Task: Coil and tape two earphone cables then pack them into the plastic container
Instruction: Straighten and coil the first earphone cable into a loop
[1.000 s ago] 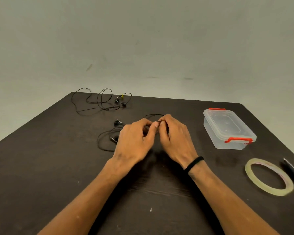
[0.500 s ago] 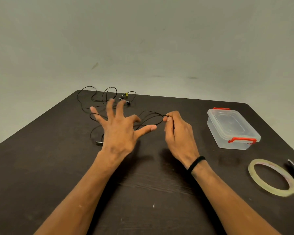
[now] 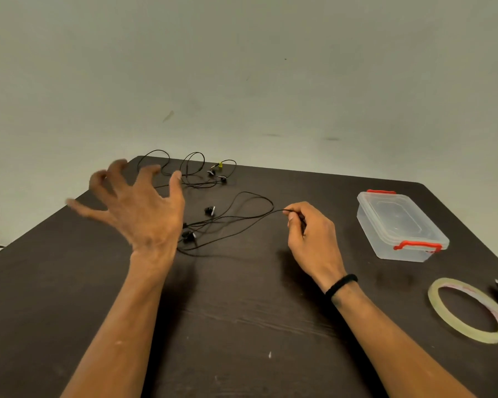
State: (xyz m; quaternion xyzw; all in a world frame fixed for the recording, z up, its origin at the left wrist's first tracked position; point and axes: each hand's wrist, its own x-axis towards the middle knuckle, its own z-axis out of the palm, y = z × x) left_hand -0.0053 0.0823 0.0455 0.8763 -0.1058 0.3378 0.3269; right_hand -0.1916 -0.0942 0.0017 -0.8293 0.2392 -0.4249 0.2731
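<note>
The job looks barely begun. The right hand (image 3: 311, 239) pinches 1 end of the near earphone cable (image 3: 236, 222), which lies loose on the tabletop (image 3: 242, 326). The left hand (image 3: 138, 208) is spread wide, holding nothing. The far earphone cable (image 3: 184, 170), tape roll (image 3: 469, 311) and shut plastic container (image 3: 400, 225) look untouched.

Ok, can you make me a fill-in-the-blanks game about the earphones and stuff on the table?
1. The right hand pinches one end of the near earphone cable, while the ____ hand hangs over the table with its fingers spread, holding nothing.
2. The plastic container has its lid on, with ____ clips.
3. The roll of tape lies ____ on the table, nearer the person than the container.
4. The far earphone cable lies loose near the table's ____ edge.

Missing words: left; red; flat; far
</note>
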